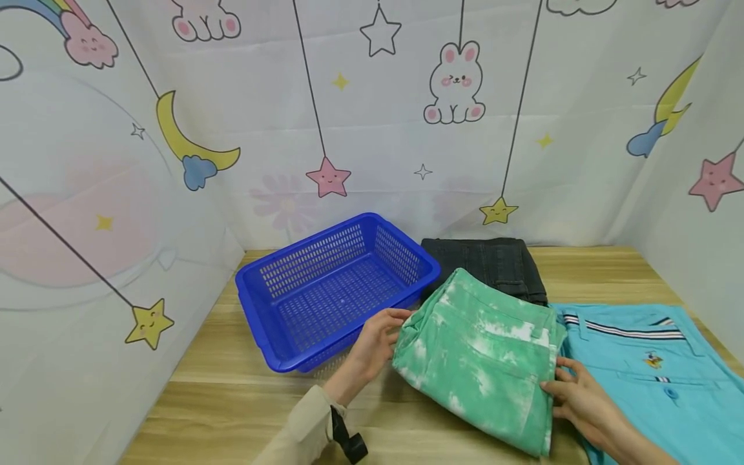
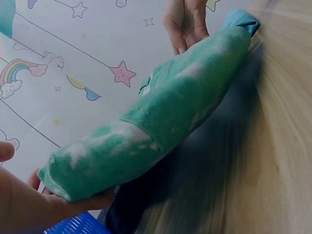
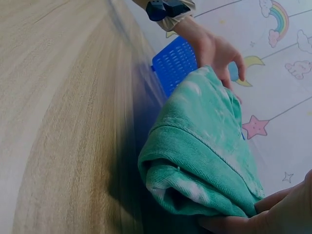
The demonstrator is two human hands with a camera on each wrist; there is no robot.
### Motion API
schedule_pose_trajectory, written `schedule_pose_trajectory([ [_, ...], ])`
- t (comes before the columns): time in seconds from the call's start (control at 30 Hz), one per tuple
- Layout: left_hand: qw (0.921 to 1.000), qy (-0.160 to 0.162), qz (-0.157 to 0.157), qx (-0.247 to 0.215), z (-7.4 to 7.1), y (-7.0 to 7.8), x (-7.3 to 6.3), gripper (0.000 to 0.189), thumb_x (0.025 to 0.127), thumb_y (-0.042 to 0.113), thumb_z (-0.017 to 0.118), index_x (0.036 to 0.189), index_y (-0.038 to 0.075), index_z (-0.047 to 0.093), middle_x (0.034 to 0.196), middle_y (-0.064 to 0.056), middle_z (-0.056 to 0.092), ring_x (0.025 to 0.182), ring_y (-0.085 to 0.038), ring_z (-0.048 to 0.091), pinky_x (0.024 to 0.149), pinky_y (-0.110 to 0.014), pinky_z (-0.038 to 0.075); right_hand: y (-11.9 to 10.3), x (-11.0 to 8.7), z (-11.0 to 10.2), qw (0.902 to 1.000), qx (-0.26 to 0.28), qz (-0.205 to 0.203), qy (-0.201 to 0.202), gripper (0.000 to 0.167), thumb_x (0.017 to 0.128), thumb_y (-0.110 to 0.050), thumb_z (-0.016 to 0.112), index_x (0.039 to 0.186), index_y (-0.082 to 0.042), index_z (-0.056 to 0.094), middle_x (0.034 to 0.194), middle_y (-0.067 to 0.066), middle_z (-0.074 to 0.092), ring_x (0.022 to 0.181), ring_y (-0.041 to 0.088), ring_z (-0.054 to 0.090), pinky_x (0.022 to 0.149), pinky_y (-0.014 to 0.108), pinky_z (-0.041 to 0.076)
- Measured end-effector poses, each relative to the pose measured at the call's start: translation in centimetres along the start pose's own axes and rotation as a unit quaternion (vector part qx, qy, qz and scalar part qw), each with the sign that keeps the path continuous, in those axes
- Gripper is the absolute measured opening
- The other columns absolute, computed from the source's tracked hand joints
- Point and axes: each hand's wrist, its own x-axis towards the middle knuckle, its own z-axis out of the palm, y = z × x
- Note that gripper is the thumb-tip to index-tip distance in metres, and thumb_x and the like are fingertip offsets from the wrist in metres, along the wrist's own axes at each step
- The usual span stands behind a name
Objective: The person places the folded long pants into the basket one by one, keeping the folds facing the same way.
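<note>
A bundle of folded green denim pants (image 1: 482,361) with white blotches is held between both hands, tilted above the table. My left hand (image 1: 374,342) grips its left edge, with fingers under the fold in the left wrist view. At the opposite edge, the right hand (image 1: 584,397) pinches the cloth, thumb on top and fingers beneath. A belt loop and seams show on the upper face. Both wrist views show a shadow under the bundle (image 3: 204,141). Light blue pants (image 1: 645,374) lie just beyond the right hand.
A blue plastic basket (image 1: 258,316) with perforated walls stands at the back left, nothing visible inside. Folded dark pants (image 1: 482,265) lie behind the green ones. The wooden table (image 1: 221,413) is bordered by white printed curtains (image 1: 383,129) at the back and sides.
</note>
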Motion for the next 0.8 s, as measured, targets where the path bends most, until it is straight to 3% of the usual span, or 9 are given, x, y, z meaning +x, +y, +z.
schedule_pose_trajectory([
  [0.13,0.9998,0.02,0.002,-0.001,0.0,-0.4,0.2,0.018,0.085,0.01,0.043,0.097,0.012,0.056,0.101,-0.001,0.057,0.079,-0.014,0.06,0.066,-0.03,0.048,0.3,0.3,-0.1,1.0,0.004,-0.001,0.002,0.088,0.089,-0.004,0.048,0.135,0.0,-0.027,0.137,0.033,-0.026,0.124,0.056,0.006,0.084,0.054,0.041],
  [0.37,0.9987,0.036,0.004,0.035,0.0,-1.0,0.3,0.025,0.084,0.011,0.047,0.107,0.005,0.055,0.1,-0.002,0.058,0.078,-0.012,0.06,0.068,-0.03,0.048,1.2,0.7,0.3,0.9998,0.02,0.004,0.007,0.088,0.088,-0.002,0.049,0.134,0.003,-0.026,0.138,0.035,-0.022,0.124,0.055,0.009,0.084,0.054,0.04],
  [0.67,0.9958,0.054,-0.003,0.073,-0.2,-1.3,0.4,0.034,0.084,0.012,0.048,0.115,-0.002,0.052,0.113,-0.01,0.057,0.081,-0.012,0.059,0.071,-0.03,0.046,1.2,1.0,0.8,0.9993,0.034,0.017,-0.003,0.083,0.089,0.002,0.042,0.133,0.006,-0.028,0.137,0.033,-0.025,0.125,0.056,0.008,0.091,0.059,0.034],
  [0.8,0.9929,0.064,-0.013,0.099,-0.3,-1.5,0.4,0.037,0.085,0.013,0.047,0.118,-0.003,0.051,0.121,-0.015,0.053,0.09,-0.015,0.058,0.072,-0.031,0.045,1.0,0.8,0.7,0.9988,0.037,0.032,-0.008,0.088,0.089,-0.002,0.046,0.132,0.005,-0.029,0.135,0.033,-0.029,0.125,0.056,0.003,0.096,0.062,0.027],
])
